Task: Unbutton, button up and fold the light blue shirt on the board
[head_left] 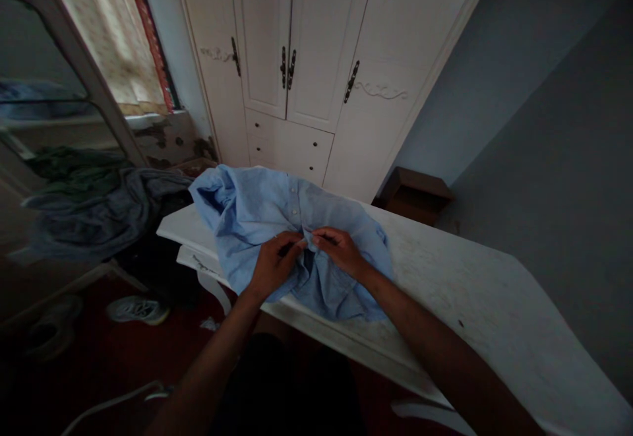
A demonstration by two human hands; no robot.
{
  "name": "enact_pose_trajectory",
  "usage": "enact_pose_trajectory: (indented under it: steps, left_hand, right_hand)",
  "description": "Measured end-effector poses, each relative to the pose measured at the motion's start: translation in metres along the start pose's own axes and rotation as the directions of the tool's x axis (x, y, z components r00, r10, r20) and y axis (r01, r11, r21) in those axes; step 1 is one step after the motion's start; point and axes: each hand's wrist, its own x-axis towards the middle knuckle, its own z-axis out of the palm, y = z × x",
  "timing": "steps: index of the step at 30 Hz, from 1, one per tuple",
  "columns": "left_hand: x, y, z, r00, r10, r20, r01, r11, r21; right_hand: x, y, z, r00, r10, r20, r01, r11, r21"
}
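Observation:
A light blue button-up shirt lies spread and rumpled on a white table, part of it hanging over the near edge. Small pale buttons run down its front placket, above my hands. My left hand pinches one edge of the shirt's front between thumb and fingers. Close beside it, my right hand pinches the opposite edge. Below the fingertips the two front panels part in a dark gap. Whether a button sits between my fingers is too small to tell.
Grey and green clothes are heaped at the left by a mirror. Behind the table stands a white wardrobe. A brown wooden box-like piece is by the wall. A sneaker lies on the red floor.

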Motion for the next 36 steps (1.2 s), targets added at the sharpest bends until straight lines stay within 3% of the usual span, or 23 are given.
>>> enact_pose_trajectory:
  steps: [6,12,18,23,28,31,36]
  left_hand:
    - [0.0,-0.006,0.002,0.998,-0.058,-0.018,0.057,0.996,-0.064]
    - [0.002,-0.012,0.004,0.992,-0.111,-0.057,0.103,0.986,-0.13]
    - [0.002,-0.01,0.003,0.997,0.021,-0.069,-0.023,1.0,-0.019]
    - [0.0,-0.007,0.004,0.985,0.154,-0.079,-0.146,0.984,0.102]
    - [-0.002,-0.009,0.004,0.977,0.207,-0.042,-0.197,0.964,0.177]
    - [-0.002,-0.008,0.004,0.975,0.221,-0.012,-0.214,0.955,0.206]
    - [-0.003,-0.005,0.004,0.974,0.222,0.047,-0.226,0.935,0.272]
  right_hand:
    - [-0.003,-0.005,0.002,0.993,-0.074,0.094,0.084,0.991,-0.101]
    - [-0.007,-0.005,0.004,0.987,-0.05,0.155,0.064,0.994,-0.085]
    - [-0.011,-0.002,0.007,0.982,-0.189,0.027,0.186,0.917,-0.353]
    - [-0.015,-0.002,0.008,0.933,-0.354,0.061,0.33,0.779,-0.533]
    - [-0.013,0.0,0.007,0.881,-0.47,0.061,0.421,0.717,-0.556]
    - [-0.012,0.002,0.007,0.873,-0.485,0.053,0.433,0.72,-0.542]
    - [-0.013,0.0,0.01,0.912,-0.406,0.062,0.343,0.669,-0.659]
